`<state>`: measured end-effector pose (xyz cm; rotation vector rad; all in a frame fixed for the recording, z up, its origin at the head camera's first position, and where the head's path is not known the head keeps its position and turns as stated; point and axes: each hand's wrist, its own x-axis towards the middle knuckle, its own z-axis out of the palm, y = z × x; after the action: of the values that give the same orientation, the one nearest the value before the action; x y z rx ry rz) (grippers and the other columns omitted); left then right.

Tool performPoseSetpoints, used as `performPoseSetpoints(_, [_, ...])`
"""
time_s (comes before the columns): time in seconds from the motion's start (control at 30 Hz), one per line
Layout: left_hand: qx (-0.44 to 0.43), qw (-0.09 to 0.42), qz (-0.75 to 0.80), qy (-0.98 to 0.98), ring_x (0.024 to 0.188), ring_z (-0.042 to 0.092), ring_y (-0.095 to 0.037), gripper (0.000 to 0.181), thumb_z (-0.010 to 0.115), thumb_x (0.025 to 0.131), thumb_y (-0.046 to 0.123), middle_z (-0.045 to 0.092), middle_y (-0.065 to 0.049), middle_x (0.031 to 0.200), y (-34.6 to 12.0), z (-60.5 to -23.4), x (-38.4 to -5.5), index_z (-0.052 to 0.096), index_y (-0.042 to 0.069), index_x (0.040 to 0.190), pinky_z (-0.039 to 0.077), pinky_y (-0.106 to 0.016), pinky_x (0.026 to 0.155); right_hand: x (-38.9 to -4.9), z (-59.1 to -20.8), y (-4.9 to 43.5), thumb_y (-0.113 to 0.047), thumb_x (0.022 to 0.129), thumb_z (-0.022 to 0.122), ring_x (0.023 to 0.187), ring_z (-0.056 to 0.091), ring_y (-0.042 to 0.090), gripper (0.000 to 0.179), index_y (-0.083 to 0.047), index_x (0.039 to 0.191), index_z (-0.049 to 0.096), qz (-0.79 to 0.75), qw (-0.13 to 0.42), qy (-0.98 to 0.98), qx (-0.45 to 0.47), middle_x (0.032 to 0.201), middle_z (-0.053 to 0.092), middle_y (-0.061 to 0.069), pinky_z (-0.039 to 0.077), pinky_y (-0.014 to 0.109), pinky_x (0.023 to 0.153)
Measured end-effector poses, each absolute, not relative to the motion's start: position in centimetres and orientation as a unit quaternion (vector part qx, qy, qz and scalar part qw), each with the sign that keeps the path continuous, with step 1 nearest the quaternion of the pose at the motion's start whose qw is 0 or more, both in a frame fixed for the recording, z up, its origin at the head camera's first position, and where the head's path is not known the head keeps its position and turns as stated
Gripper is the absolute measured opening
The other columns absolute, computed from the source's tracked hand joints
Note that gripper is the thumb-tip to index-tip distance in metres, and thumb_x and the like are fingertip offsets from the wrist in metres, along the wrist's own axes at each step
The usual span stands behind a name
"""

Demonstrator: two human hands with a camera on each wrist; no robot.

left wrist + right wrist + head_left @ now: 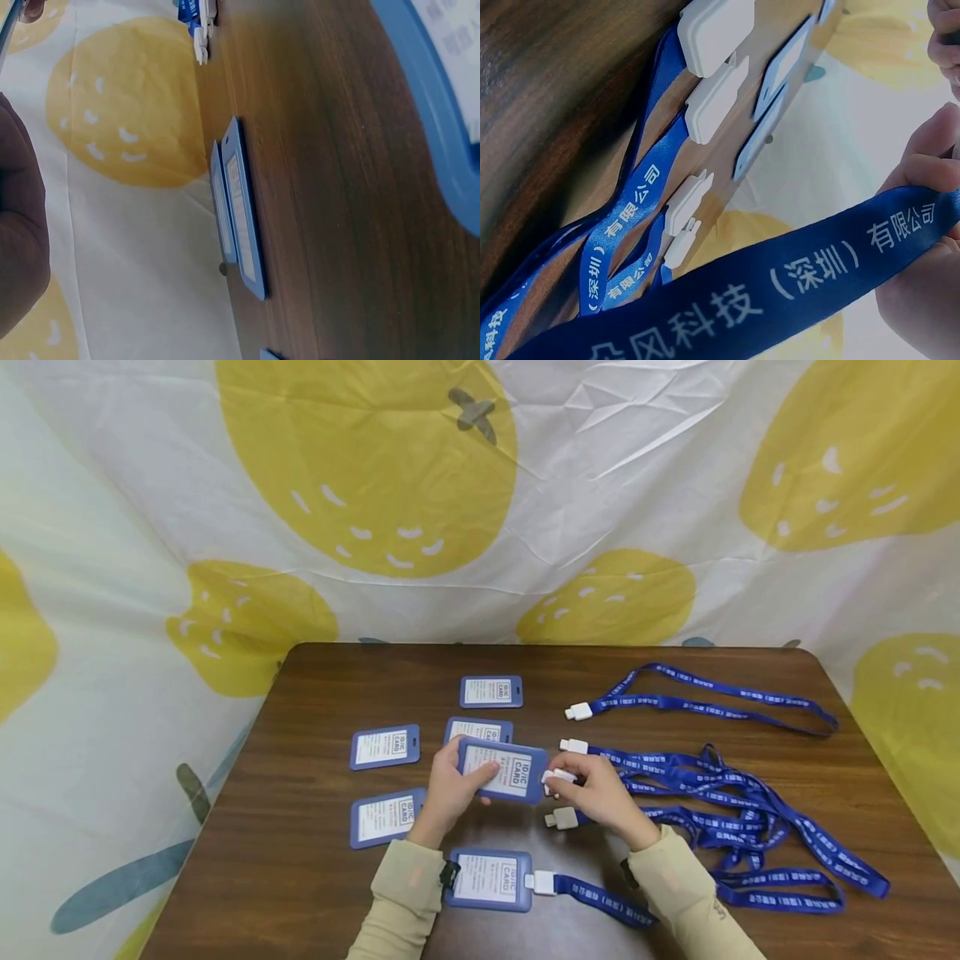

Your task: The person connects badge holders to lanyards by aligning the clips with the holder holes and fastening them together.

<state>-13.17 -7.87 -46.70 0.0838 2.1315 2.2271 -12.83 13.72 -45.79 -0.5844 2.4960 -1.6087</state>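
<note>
My left hand [447,793] holds a blue ID card holder [517,774] above the table, thumb across its printed front. Its slotted short side points to the right. At that side my right hand [603,793] pinches the white plastic clip [558,777] of a lanyard, right at the holder's edge. From the right hand the blue lanyard strap [795,281] with white lettering runs across the right wrist view. Whether the clip is through the slot I cannot tell. Below the hands lies another card holder [487,902], with a lanyard's white clip [543,882] at its slot end.
Several lanyards [750,814] lie in loops on the right of the brown table [300,710], white clips toward the middle. More card holders lie on the left and at the back, including one far holder [491,692]. A lemon-print curtain [420,602] hangs behind.
</note>
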Motion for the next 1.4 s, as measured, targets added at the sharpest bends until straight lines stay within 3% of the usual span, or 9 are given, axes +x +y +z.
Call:
performPoseSetpoints(0.3, [0.027, 0.028, 0.712, 0.702, 0.055, 0.058, -0.016, 0.026, 0.064, 0.079, -0.004, 0.059, -0.013, 0.076, -7.6, -46.3, -12.9, 0.050, -0.007, 0.101, 0.046, -0.053, 0.046, -13.0, -45.6, 13.7, -0.009, 0.083, 0.063, 0.060, 0.053, 0.010, 0.007, -0.008, 0.076, 0.062, -0.487, 0.059, 0.847, -0.204, 0.069, 0.059, -0.002, 0.046, 0.025, 0.053])
performPoseSetpoints(0.63, [0.028, 0.032, 0.702, 0.711, 0.051, 0.055, -0.016, 0.024, 0.064, 0.078, -0.006, 0.057, -0.010, 0.075, -7.4, -46.4, -12.8, 0.050, -0.005, 0.099, 0.043, -0.059, 0.048, -12.9, -45.9, 13.4, -0.005, 0.082, 0.064, 0.057, 0.055, 0.009, 0.013, -0.004, 0.069, 0.060, -0.501, 0.076, 0.840, -0.196, 0.065, 0.060, 0.001, 0.047, 0.024, 0.051])
performPoseSetpoints(0.83, [0.041, 0.023, 0.680, 0.732, 0.047, 0.050, -0.014, 0.026, 0.065, 0.078, -0.003, 0.056, -0.010, 0.072, -6.9, -46.5, -12.7, 0.050, -0.004, 0.099, 0.044, -0.055, 0.044, -12.7, -46.0, 13.3, -0.003, 0.080, 0.065, 0.052, 0.054, 0.013, 0.021, -0.006, 0.062, 0.055, -0.489, 0.066, 0.850, -0.184, 0.058, 0.057, -0.001, 0.039, 0.023, 0.045])
performPoseSetpoints(1.2, [0.025, 0.026, 0.681, 0.732, 0.048, 0.050, -0.015, 0.027, 0.065, 0.079, -0.002, 0.055, -0.008, 0.072, -6.5, -46.9, -12.6, 0.050, -0.003, 0.101, 0.044, -0.057, 0.046, -12.5, -46.1, 13.4, -0.004, 0.080, 0.065, 0.050, 0.051, 0.011, 0.020, -0.006, 0.062, 0.055, -0.487, 0.067, 0.853, -0.177, 0.056, 0.057, -0.002, 0.036, 0.022, 0.043])
performPoseSetpoints(1.4, [0.024, 0.033, 0.681, 0.731, 0.047, 0.049, -0.015, 0.026, 0.065, 0.079, -0.003, 0.054, -0.006, 0.071, -6.6, -46.4, -12.3, 0.050, -0.005, 0.101, 0.046, -0.051, 0.043, -12.2, -45.2, 13.2, -0.002, 0.082, 0.062, 0.053, 0.056, 0.022, 0.018, -0.002, 0.065, 0.057, -0.498, 0.086, 0.842, -0.189, 0.060, 0.061, 0.008, 0.036, 0.021, 0.043])
